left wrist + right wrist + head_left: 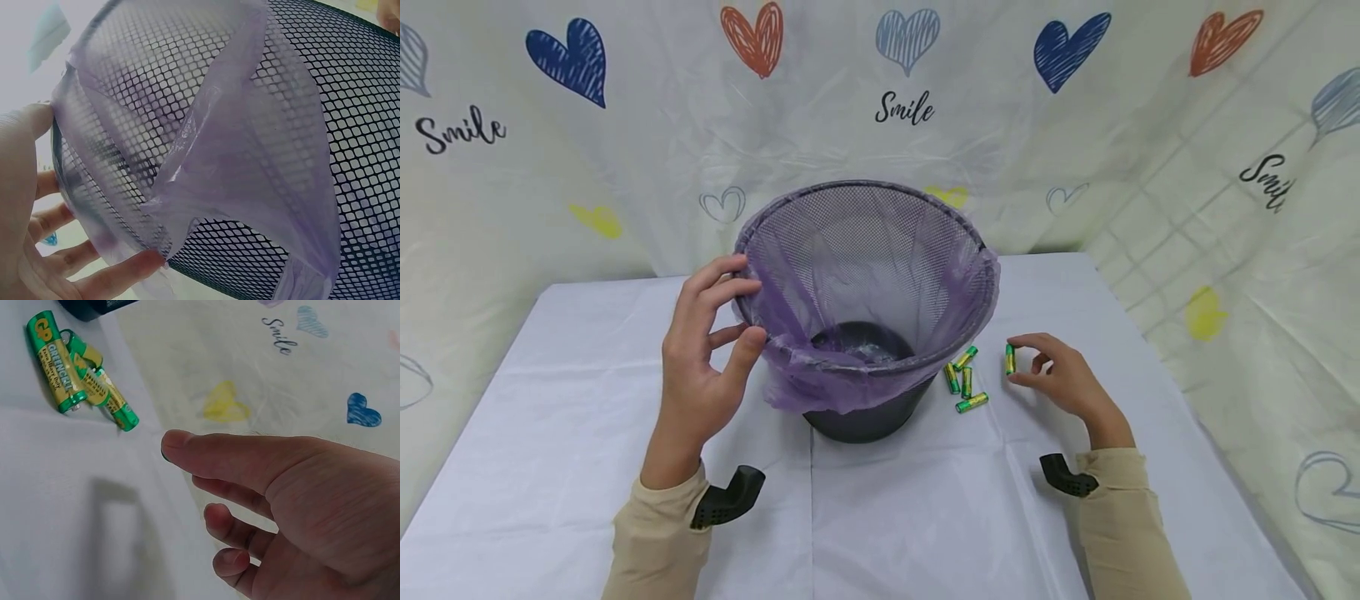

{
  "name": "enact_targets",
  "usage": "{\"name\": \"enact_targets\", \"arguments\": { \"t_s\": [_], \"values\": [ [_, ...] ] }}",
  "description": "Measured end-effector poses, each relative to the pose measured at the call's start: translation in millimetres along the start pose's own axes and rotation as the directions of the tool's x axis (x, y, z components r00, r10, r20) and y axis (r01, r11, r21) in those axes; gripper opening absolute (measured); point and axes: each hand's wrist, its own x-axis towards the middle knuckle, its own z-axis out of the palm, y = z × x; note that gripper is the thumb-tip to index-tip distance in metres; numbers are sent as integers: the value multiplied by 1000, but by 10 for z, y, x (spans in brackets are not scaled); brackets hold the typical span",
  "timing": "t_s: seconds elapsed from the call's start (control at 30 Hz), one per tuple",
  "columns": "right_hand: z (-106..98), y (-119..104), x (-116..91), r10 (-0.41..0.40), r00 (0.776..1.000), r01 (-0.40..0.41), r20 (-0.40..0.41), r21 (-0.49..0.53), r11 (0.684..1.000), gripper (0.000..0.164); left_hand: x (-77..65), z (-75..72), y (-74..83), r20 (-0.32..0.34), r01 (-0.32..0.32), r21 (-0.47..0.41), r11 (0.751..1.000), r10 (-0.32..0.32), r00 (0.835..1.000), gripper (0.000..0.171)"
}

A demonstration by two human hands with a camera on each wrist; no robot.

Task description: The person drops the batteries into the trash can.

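Observation:
A mesh wastebasket (861, 429) stands on the table, lined with a thin purple bag (820, 383) folded over its rim. My left hand (707, 358) is at the left side of the rim, fingers spread and fingertips touching the bag-covered edge. To the right of the basket, my right hand (1063, 379) pinches one green and gold battery (1010, 360) upright between thumb and a finger, above the table. In the right wrist view the thumb hides nearly all of that battery. Several loose batteries (972, 403) lie between the basket and this hand.
A white cloth covers the table (910, 517). Behind and to the right hangs a pale curtain (820, 117) printed with hearts and "Smile". Black curved mounts (730, 497) sit on both wrists, over beige sleeves (1127, 533).

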Motion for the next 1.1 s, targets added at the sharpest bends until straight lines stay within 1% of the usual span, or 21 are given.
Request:
{"name": "enact_targets", "arguments": {
  "t_s": [0.17, 0.33, 0.43, 0.57, 0.8, 0.93, 1.1],
  "values": [
    [-71, -113, -16, -26, 998, 27, -62, 16, 999, 47, -8, 2, -22, -1, -8, -13, 1000, 8, 1000, 52],
    [-138, -276, -24, -45, 992, 53, -121, 56, 997, 48, 3, 14, 7, -4, -13, -32, 999, 13, 1000, 55],
    [-233, -532, -64, -73, 985, 87, -155, 91, 992, 48, 8, 19, 18, -5, -13, -45, 999, 12, 1000, 57],
    [-360, -859, -116, -90, 978, 114, -188, 122, 986, 49, 11, 22, 15, -5, -14, -59, 998, 13, 1000, 58],
    [-418, -1016, -168, -94, 971, 135, -221, 182, 974, 52, 5, 29, -7, -10, -10, -94, 996, 9, 1000, 57],
    [-443, -1081, -192, -120, 961, 165, -250, 170, 972, 52, 2, 35, -21, -9, -11, -117, 993, 10, 1000, 56],
    [-471, -1151, -207, -159, 946, 213, -284, 170, 962, 52, 6, 35, -30, -9, -15, -120, 993, 14, 1000, 57]
  ]
}}
